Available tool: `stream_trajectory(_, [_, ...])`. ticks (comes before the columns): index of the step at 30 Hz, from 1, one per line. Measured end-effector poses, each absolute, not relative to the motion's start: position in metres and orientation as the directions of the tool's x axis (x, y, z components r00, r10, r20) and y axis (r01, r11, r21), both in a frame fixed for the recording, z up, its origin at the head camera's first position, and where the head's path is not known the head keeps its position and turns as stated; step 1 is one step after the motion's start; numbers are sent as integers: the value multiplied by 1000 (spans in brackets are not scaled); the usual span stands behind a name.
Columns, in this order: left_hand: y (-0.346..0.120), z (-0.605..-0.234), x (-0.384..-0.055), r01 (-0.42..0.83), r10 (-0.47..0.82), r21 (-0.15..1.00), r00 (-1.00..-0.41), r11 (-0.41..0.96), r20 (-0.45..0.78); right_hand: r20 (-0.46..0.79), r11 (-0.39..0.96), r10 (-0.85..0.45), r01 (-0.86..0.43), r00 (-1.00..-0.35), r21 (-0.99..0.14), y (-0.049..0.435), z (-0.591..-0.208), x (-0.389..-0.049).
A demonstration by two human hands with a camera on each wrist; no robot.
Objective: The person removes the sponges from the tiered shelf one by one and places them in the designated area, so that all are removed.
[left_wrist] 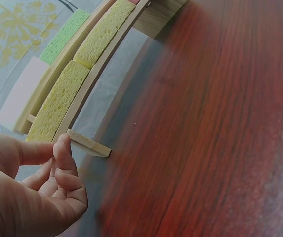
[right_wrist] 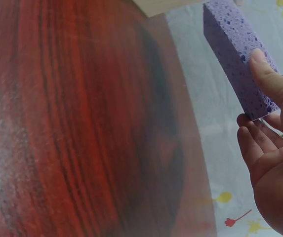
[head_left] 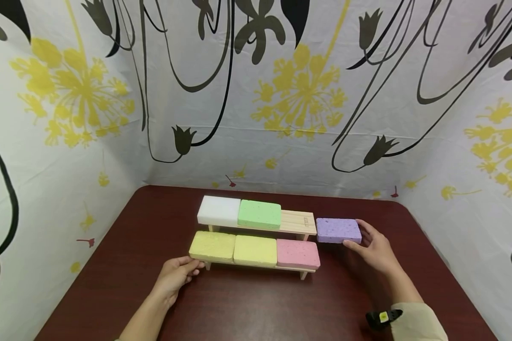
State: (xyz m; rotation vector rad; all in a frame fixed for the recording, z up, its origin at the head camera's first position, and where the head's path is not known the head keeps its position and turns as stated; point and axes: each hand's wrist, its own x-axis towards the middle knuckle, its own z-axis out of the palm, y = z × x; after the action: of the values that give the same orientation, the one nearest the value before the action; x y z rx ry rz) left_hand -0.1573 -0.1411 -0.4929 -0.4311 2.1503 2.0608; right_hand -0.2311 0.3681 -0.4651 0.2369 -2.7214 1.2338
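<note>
My right hand [head_left: 377, 248] holds a purple sponge [head_left: 338, 230] by its right end. In the right wrist view the thumb lies on the porous face of the sponge [right_wrist: 232, 44], fingers beneath. The sponge is up beside the right end of the rear wooden rack [head_left: 297, 220]. That rack carries a white sponge [head_left: 219, 210] and a green sponge [head_left: 259, 214] and has bare slats at its right. With thumb and finger my left hand [head_left: 175, 278] pinches the left end of the front wooden rack [left_wrist: 94, 81]. Two yellow sponges [head_left: 255, 250] and a pink sponge [head_left: 297, 253] lie on it.
Both racks stand on short legs on a dark red wood-grain table [head_left: 239, 303]. A white cloth [head_left: 239, 142] printed with yellow flowers and dark stems hangs behind the table and along both sides. A dark band [head_left: 384, 317] sits at the right sleeve cuff.
</note>
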Motion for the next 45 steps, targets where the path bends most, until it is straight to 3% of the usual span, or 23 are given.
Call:
stream_trajectory(23, [-141,-497,-159,-298,-106,954,-950,26,-294,113,702,-156,-191,-981,-686,373,-500,-241])
stream_trajectory(35, [-142,-495,-158,-300,-106,954,-950,29,-295,39,785,-236,-214,-971,-581,377,-501,-242])
stream_trajectory(45, [-142,-496,-159,-304,-104,952,-949,36,-299,31,785,-228,-203,-973,-585,374,-502,-244])
